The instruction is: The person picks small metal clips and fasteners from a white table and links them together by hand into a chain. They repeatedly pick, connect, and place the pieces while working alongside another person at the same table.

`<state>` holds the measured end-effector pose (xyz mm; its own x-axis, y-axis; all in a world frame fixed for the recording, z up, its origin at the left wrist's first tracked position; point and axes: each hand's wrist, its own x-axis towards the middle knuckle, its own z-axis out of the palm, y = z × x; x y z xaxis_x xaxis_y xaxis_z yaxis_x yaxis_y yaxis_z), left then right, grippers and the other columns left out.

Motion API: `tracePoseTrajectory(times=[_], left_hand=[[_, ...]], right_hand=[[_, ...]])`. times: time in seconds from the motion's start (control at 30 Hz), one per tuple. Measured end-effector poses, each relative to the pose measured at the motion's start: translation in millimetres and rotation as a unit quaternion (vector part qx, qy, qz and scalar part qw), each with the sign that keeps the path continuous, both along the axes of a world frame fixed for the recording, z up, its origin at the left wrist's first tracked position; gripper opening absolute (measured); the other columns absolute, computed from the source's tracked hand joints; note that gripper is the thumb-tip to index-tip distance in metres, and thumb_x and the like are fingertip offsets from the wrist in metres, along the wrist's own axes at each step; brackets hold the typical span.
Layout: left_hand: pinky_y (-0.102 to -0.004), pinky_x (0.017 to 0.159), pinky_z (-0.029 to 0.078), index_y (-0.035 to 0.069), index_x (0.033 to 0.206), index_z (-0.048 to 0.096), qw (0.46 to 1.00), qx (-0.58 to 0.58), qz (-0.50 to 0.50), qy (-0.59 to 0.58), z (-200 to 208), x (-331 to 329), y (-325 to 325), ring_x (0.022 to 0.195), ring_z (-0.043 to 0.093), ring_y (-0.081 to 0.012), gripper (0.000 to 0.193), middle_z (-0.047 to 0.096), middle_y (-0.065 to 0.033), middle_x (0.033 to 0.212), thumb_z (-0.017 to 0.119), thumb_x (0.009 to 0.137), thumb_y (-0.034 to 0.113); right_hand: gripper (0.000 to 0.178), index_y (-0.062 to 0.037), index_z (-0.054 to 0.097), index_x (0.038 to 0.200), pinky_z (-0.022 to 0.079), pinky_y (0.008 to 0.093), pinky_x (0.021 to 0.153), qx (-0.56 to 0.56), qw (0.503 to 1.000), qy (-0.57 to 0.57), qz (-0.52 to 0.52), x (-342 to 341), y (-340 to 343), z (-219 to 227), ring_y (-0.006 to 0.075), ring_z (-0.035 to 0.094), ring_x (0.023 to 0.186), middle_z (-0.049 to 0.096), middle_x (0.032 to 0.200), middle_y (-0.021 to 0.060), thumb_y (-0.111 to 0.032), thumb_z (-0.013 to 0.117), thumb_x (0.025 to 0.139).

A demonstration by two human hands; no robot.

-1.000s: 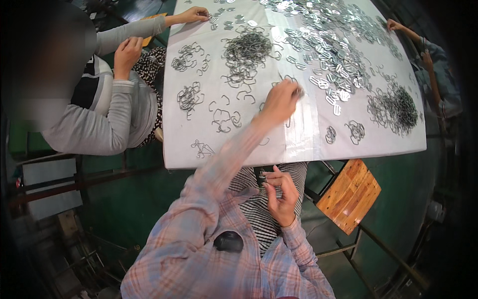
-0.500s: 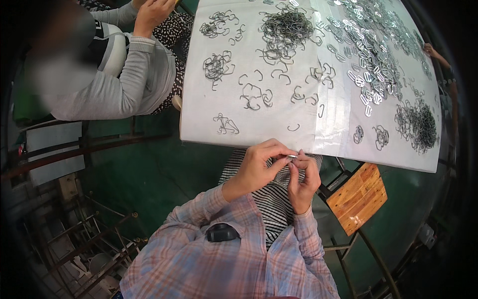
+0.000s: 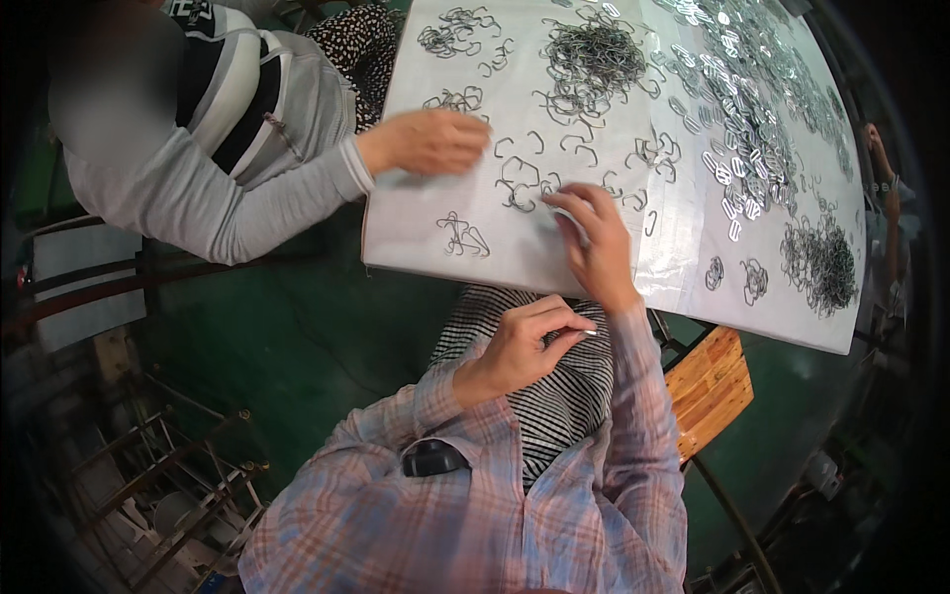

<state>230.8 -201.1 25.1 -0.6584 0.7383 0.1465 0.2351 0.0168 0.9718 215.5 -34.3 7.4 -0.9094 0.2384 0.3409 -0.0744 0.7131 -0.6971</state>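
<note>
**Two hands at a white table strewn with wire hooks**

The left hand (image 3: 515, 346), at centre frame below the table edge, has its fingers curled together, thumb and forefinger pinching a small pale metal piece (image 3: 588, 334) whose tip shows to the right of the fingertips. The right hand (image 3: 592, 243), just above it, reaches over the near edge of the white table (image 3: 416, 238); its fingers are bent and drawn close, their tips resting among loose wire hooks (image 3: 520, 188) at the frame's centre top. Whether they grip a hook cannot be told. A small cluster of hooks (image 3: 463, 236) lies left of this hand, near the table edge. A dense dark heap of hooks (image 3: 594, 49) sits at upper centre, a spread of shiny flat clips (image 3: 742, 109) at upper right, and another dark heap (image 3: 819, 262) at right. A co-worker's hand (image 3: 427, 142), in a grey sleeve, lies flat on the table at upper left. An orange wooden stool (image 3: 711, 381) shows at lower right.
</note>
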Motion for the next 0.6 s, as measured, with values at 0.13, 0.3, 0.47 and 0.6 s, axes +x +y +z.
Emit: tracePoseTrajectory(times=[0.13, 0.3, 0.47, 0.6], left_hand=[[-0.0285, 0.064, 0.052, 0.002, 0.095, 0.073, 1.0, 0.027, 0.002, 0.007, -1.4, -1.0, -3.8, 0.075, 0.067, -0.0206, 0.017, 0.068, -0.0087, 0.085, 0.073, 0.08, -0.005], [-0.0282, 0.062, 0.051, 0.003, 0.095, 0.073, 1.0, 0.019, 0.004, -0.023, -3.5, -2.5, -10.1, 0.073, 0.066, -0.0184, 0.016, 0.068, -0.0077, 0.085, 0.073, 0.08, -0.005], [-0.0283, 0.061, 0.051, 0.004, 0.095, 0.074, 0.999, 0.014, -0.007, -0.038, -3.7, -5.6, -9.5, 0.072, 0.065, -0.0168, 0.019, 0.069, -0.0075, 0.085, 0.073, 0.079, -0.006], [-0.0279, 0.065, 0.053, 0.003, 0.095, 0.073, 0.999, 0.019, -0.025, -0.037, 1.1, -7.5, -5.9, 0.075, 0.067, -0.0179, 0.02, 0.069, -0.0083, 0.086, 0.073, 0.078, -0.007]], right_hand=[[0.033, -0.0119, 0.071, 0.104, 0.052, 0.0367, 0.083, 0.119, 0.981, -0.094, 0.118, -36.8, 0.8, -17.3, 0.027, 0.062, 0.099, 0.064, 0.11, 0.0068, 0.007, 0.063, 0.077], [0.028, -0.0088, 0.073, 0.092, 0.054, 0.0336, 0.076, 0.036, 0.999, -0.04, -0.004, -17.7, 58.5, -8.3, 0.0255, 0.064, 0.093, 0.064, 0.109, 0.0066, 0.011, 0.064, 0.075], [0.011, -0.0037, 0.071, 0.091, 0.051, 0.0332, 0.068, 0.009, 0.988, -0.078, -0.135, -22.2, 93.0, -5.9, 0.0247, 0.065, 0.075, 0.065, 0.09, 0.0109, 0.001, 0.068, 0.081], [0.013, 0.0011, 0.07, 0.09, 0.052, 0.0327, 0.069, 0.044, 0.985, -0.1, -0.137, -50.6, 97.6, -27.5, 0.0229, 0.066, 0.074, 0.068, 0.085, 0.0126, -0.006, 0.073, 0.08]])
